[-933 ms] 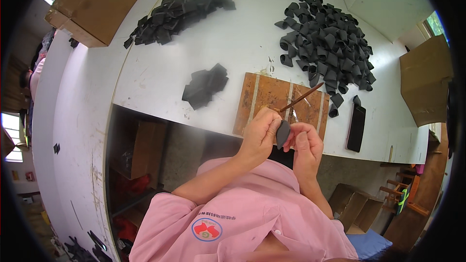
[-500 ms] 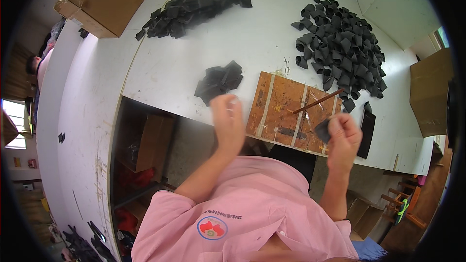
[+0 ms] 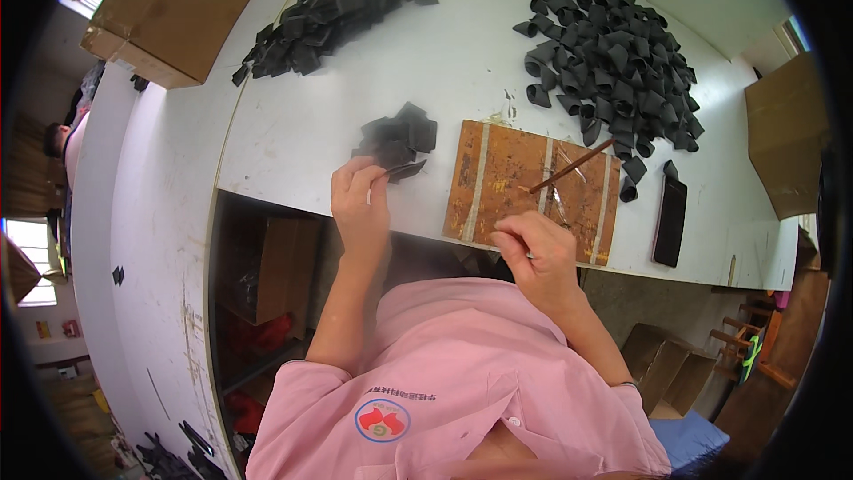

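Note:
My left hand (image 3: 358, 204) is at the near edge of a small pile of flat black pieces (image 3: 402, 132). Its thumb and fingers pinch the end of one flat black piece (image 3: 407, 171). Over the near edge of a stained brown board (image 3: 462, 187), my right hand (image 3: 540, 253) has its fingertips pressed together; whether something small is between them I cannot make out. A thin brown stick (image 3: 573, 165) slants across the board. Right of the board's far corner, a rolled black piece (image 3: 628, 189) lies apart from a big heap of similar rolled pieces (image 3: 622, 62).
A long heap of flat black pieces (image 3: 329, 22) lies at the far left, beside a cardboard box (image 3: 178, 9). A dark phone (image 3: 670, 222) lies right of the board. Another carton (image 3: 786, 138) stands at the right edge. A person (image 3: 67, 142) is at the far left.
My right hand has let go of its black piece and moved left to the board's near edge; a rolled piece now lies by the heap. My left hand has reached the small pile and pinched a piece.

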`<state>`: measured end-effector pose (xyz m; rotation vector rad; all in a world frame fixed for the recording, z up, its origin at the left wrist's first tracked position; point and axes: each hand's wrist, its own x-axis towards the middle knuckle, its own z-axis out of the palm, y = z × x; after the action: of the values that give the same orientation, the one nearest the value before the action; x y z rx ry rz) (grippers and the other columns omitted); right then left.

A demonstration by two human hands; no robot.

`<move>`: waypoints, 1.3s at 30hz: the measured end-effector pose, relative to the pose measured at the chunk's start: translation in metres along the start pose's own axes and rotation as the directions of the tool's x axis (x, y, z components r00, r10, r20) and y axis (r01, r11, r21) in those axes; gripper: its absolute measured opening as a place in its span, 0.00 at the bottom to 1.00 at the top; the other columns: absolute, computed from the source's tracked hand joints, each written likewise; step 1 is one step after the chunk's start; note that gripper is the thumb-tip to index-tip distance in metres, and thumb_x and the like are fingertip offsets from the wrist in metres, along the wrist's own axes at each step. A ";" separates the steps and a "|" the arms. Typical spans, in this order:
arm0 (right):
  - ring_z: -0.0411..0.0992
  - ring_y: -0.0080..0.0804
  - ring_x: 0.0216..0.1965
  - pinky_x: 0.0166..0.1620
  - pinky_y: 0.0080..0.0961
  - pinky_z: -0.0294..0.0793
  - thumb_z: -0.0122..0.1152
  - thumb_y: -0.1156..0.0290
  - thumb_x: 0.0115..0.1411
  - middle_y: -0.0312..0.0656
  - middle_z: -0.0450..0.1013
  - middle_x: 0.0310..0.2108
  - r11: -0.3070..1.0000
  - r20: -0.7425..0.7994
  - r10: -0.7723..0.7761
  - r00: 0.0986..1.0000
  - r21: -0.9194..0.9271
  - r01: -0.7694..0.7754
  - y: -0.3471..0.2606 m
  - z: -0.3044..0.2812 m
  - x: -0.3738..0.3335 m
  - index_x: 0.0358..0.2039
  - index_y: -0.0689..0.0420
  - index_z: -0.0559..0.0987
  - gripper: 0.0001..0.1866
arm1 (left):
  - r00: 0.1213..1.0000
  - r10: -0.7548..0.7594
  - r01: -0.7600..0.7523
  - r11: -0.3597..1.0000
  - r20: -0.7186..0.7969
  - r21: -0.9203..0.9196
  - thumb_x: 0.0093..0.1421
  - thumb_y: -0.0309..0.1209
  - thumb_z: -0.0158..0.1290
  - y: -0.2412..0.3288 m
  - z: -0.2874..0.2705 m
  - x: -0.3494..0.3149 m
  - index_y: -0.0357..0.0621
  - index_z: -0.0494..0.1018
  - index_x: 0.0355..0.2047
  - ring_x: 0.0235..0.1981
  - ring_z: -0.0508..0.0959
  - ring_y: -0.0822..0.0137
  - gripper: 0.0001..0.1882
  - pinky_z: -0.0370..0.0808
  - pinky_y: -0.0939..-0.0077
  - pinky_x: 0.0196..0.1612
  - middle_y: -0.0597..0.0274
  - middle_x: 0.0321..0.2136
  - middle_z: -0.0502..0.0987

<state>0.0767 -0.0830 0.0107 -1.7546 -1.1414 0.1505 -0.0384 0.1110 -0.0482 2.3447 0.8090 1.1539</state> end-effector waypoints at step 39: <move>0.67 0.33 0.20 0.24 0.25 0.67 0.57 0.80 0.45 0.41 0.66 0.23 0.916 -0.312 -0.045 0.949 -0.393 -0.085 0.033 0.014 -0.009 0.25 0.62 0.73 0.05 | 0.590 -0.403 0.785 0.085 0.700 -0.613 0.49 0.17 0.49 0.113 0.033 -0.016 0.39 0.66 0.26 0.11 0.61 0.84 0.05 0.55 0.91 0.13 0.68 0.16 0.69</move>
<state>0.0846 -0.0828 -0.0255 -2.0603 -0.9616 -0.3706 0.0172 0.0122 -0.0110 0.9506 0.6388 0.4598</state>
